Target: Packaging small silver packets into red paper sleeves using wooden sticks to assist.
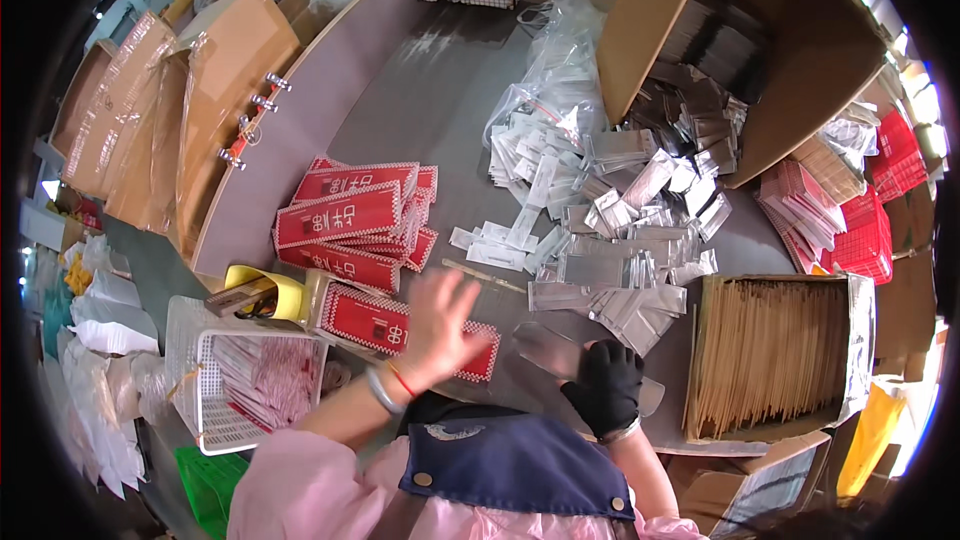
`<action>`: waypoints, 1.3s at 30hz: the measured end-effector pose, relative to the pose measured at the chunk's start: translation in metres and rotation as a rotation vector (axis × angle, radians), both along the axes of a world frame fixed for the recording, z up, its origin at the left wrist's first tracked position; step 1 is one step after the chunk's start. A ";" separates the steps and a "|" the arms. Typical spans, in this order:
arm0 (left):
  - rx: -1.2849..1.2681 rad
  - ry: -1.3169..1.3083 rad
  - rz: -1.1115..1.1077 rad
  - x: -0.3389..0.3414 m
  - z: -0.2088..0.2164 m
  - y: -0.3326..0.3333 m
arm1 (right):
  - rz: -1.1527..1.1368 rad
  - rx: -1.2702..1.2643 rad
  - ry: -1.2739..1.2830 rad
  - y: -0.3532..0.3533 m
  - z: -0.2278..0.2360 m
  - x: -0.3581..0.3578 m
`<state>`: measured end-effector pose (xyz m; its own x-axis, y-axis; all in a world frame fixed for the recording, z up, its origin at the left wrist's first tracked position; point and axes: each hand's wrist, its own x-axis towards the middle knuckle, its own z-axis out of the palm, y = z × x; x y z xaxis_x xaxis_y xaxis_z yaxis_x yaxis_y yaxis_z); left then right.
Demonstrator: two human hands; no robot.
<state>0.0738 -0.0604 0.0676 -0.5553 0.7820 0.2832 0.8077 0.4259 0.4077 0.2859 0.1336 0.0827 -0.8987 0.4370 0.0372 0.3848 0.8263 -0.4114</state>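
My bare left hand [440,330], blurred, has its fingers spread above a red printed paper sleeve [365,317] lying flat near me; it partly covers that sleeve. In a black fingerless glove, my right hand [606,388] is curled over a blurred clear plastic packet [545,348], whose ends seem to show on both sides of the glove. Beyond my left hand lies a stack of red sleeves [345,215]. A loose heap of small silvery packets [610,270] spreads in front of my right hand, with white packets [520,155] farther back.
At right stands an open box of thin wooden sticks [770,355]; behind it a tall cardboard carton [655,20] spills dark packets. A white basket [205,410] with printed pieces and a yellow container [280,295] sit at left. A low partition [320,90] edges the table.
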 end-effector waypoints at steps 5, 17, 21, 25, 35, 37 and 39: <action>-0.076 -0.164 0.187 0.035 -0.040 -0.009 | 0.051 -0.013 0.019 0.000 0.004 0.000; -0.044 -0.250 0.129 0.033 -0.047 -0.015 | 0.154 -0.082 -0.109 -0.006 0.006 0.004; -0.084 -0.261 0.134 0.032 -0.046 -0.015 | 0.188 -0.124 -0.112 -0.012 -0.005 -0.007; -0.138 -0.283 0.103 0.029 -0.042 -0.008 | 0.296 -0.174 0.014 -0.041 -0.037 -0.048; -0.015 -0.105 0.177 -0.061 -0.067 0.122 | -0.148 -0.028 0.185 0.042 -0.006 0.010; -0.049 -0.093 0.118 -0.060 -0.071 0.124 | -0.307 -0.092 0.245 0.067 -0.006 0.045; -0.046 -0.096 0.039 -0.054 -0.074 0.110 | -0.411 0.035 0.226 0.093 -0.014 0.087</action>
